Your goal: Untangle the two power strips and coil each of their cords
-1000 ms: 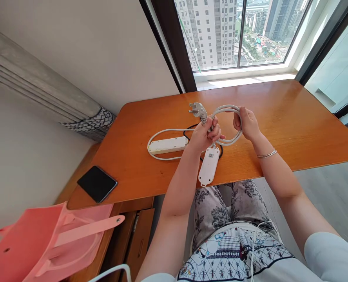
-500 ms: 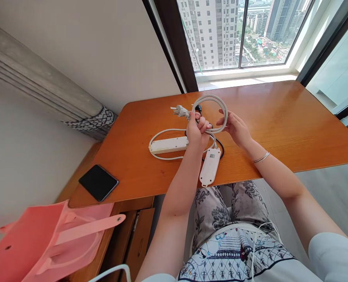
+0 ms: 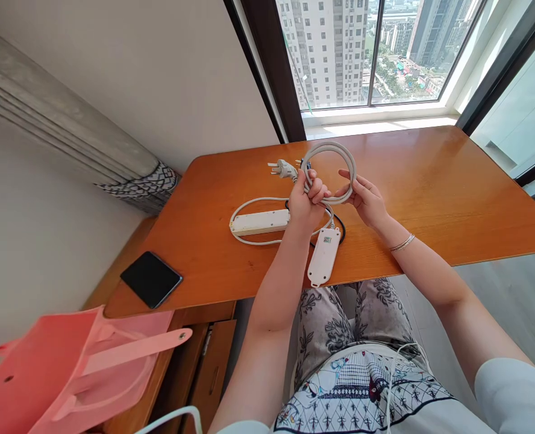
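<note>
My left hand (image 3: 308,198) is closed around a coiled white power cord (image 3: 331,146), its fingers curled over the lower left of the loops. The cord's white plug (image 3: 282,169) sticks out to the left of that fist, prongs pointing left. At the right side of the coil, my right hand (image 3: 366,199) grips the loops with its fingers behind them. Below the hands lie two white power strips on the table, one lengthwise (image 3: 261,223) and partly behind my left wrist, the other (image 3: 324,258) at the front edge. A black cable (image 3: 342,232) shows partly beneath.
The orange-brown wooden table (image 3: 430,181) stands against a wall and window. A black phone (image 3: 151,279) lies at its left. A pink bag (image 3: 46,367) is at lower left, beside a wooden cabinet (image 3: 213,361). My legs are under the front edge.
The coil and my left hand have shifted slightly right and the coil stands a little higher. My right hand's fingers have closed in on the coil's right side.
</note>
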A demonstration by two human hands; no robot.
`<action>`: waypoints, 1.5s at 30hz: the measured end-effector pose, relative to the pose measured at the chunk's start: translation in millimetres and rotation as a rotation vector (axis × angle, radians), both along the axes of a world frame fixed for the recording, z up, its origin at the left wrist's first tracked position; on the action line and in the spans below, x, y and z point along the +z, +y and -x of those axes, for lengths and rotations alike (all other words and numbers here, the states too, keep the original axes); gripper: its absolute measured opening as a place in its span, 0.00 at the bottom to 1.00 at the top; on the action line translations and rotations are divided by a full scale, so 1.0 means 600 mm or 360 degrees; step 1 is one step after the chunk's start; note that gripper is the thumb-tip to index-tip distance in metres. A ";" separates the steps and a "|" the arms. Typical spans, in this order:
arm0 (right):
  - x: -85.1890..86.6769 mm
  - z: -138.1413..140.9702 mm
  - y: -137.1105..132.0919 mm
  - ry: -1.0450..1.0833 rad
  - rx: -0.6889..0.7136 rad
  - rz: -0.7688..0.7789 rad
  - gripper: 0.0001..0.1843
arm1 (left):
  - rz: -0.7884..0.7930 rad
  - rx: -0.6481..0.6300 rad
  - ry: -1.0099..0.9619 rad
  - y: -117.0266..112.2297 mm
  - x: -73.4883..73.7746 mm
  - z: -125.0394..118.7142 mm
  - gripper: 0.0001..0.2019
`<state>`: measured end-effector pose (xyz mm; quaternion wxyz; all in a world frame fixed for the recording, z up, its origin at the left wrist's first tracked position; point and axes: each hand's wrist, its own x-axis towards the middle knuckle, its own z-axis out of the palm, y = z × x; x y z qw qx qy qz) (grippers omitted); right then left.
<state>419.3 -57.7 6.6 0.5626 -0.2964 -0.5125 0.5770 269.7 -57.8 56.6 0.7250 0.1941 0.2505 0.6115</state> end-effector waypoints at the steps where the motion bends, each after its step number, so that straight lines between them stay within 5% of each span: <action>1: -0.002 0.004 -0.002 -0.0009 0.0032 -0.0011 0.33 | -0.0013 0.0040 -0.0022 0.001 0.001 0.002 0.23; 7: -0.023 0.026 0.001 -0.0352 0.0124 -0.0008 0.34 | -0.0210 0.0348 -0.0130 0.001 0.010 0.023 0.24; 11: -0.018 0.018 0.003 -0.0625 0.0420 -0.0034 0.31 | -0.0298 0.0555 -0.0120 0.001 0.019 0.028 0.24; 19: -0.011 0.024 -0.014 -0.0121 0.0829 0.0235 0.22 | -0.0346 0.0866 -0.0007 0.005 0.020 0.021 0.24; 26: -0.010 0.028 -0.007 -0.0152 0.0362 0.0023 0.15 | -0.0370 0.0887 -0.0019 0.008 0.015 0.021 0.24; 35: 0.004 0.033 -0.017 0.0129 0.0202 0.0481 0.16 | -0.0314 0.0851 -0.0021 -0.001 0.022 0.015 0.25; 39: 0.001 0.042 -0.012 0.0348 -0.0132 0.0406 0.18 | -0.0287 0.0787 -0.0050 -0.005 0.023 0.011 0.25; 45: 0.002 0.039 -0.009 0.0198 -0.0528 0.0083 0.21 | -0.0218 0.0676 0.0015 -0.013 0.024 0.003 0.25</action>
